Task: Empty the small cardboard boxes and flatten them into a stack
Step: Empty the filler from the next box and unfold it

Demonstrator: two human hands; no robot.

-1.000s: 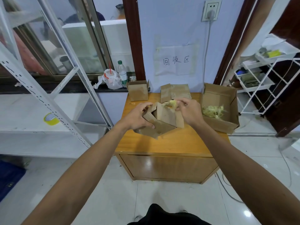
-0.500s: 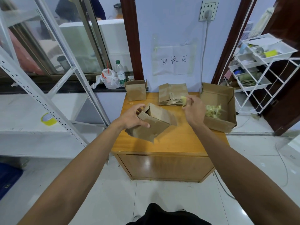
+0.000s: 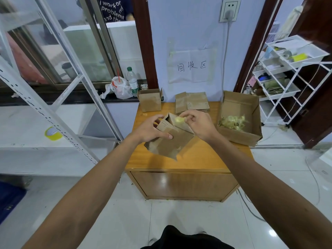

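Brown cardboard everywhere: a small box (image 3: 170,142) is gripped, tilted, just above the bench (image 3: 197,159) by the left hand (image 3: 149,129), fingers curled round it. A yellowish wad (image 3: 179,120) at its open top is pinched by the right hand (image 3: 199,124). Flattened boxes (image 3: 194,103) are stacked at the back.

The held box (image 3: 172,142) is matt brown cardboard, creased and slightly rough, as are the flattened boxes (image 3: 192,103) and the large open box (image 3: 237,137). The wad of filling (image 3: 178,120) is pale yellow, crinkled and faintly shiny; paper or plastic cannot be told. The surface (image 3: 197,155) is orange wood under smooth, glossy varnish. The floor (image 3: 179,209) is glossy white tile. The shelving (image 3: 36,99) is white painted metal. The bag (image 3: 119,88) is thin, crumpled plastic.
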